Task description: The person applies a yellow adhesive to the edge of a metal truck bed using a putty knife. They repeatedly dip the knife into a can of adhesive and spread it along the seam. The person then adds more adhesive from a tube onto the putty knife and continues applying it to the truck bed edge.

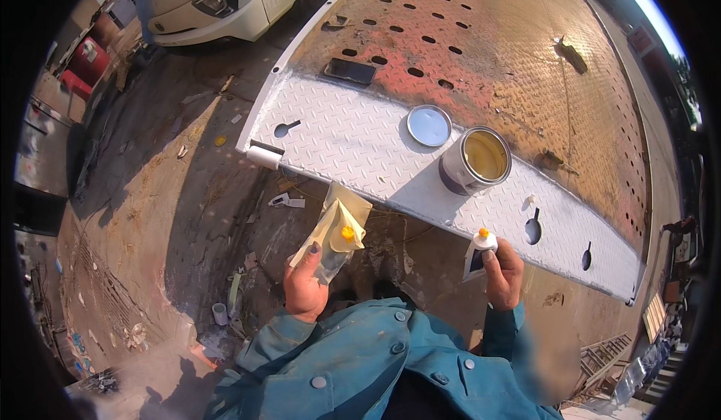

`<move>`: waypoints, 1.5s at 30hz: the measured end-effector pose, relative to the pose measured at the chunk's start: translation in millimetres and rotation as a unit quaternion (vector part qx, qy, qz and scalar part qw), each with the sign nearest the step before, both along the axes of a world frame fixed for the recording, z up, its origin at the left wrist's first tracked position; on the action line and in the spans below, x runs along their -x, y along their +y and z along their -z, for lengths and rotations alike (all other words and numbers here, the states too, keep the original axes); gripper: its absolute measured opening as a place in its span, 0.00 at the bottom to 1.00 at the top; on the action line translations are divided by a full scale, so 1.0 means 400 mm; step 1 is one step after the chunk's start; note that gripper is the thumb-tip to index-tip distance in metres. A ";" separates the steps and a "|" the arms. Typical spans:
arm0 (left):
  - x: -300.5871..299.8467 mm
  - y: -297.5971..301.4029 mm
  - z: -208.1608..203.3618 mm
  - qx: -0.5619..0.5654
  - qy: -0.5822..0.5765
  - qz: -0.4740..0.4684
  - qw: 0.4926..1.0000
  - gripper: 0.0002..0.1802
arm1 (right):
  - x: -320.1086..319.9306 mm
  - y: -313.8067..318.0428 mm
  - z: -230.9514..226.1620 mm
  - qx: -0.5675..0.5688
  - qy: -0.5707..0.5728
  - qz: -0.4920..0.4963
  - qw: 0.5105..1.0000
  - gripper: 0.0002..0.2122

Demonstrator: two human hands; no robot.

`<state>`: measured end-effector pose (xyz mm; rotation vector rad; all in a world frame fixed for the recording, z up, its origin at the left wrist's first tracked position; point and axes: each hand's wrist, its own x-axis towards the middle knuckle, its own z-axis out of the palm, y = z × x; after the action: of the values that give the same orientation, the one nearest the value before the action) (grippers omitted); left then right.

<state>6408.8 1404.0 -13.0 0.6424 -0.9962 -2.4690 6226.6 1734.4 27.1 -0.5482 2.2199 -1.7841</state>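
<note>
My left hand (306, 291) grips a thin, see-through mixing board (330, 264) with its thumb on top. Cream-coloured putty (342, 208) is spread over the board, and a bright yellow-orange dab (348, 233) sits on it. In my right hand (506, 276) is a white squeeze tube (485, 241) with orange paste at its nozzle, its lower part dark. An opened tin (453, 170) stands on the white tread plate (330, 131) ahead of me, pale yellow filler inside. Its round lid (429, 125) lies just left of it.
A dark phone-like slab (350, 71) rests on the seam between the white strip and the rusty red ramp (451, 67). A pale vehicle (218, 7) stands at upper left. Scraps and a white cup (219, 314) lie on the ground; a ladder (607, 356) is at lower right.
</note>
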 end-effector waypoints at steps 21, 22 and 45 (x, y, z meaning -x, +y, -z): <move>0.254 0.213 -0.096 -0.115 -0.093 0.112 0.983 0.29 | 0.160 0.005 -0.005 0.011 0.117 -0.115 0.986 0.13; 0.254 0.210 -0.093 -0.114 -0.096 0.111 0.983 0.30 | 0.165 0.006 -0.016 0.013 0.119 -0.123 0.985 0.13; 0.265 0.229 -0.070 -0.085 0.002 0.087 0.993 0.34 | 0.134 -0.054 -0.039 -0.054 0.128 -0.156 0.978 0.11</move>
<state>6302.9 1495.6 15.1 0.6262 -0.8788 -2.7300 6172.9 1712.7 42.6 -1.0884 2.2200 -1.4953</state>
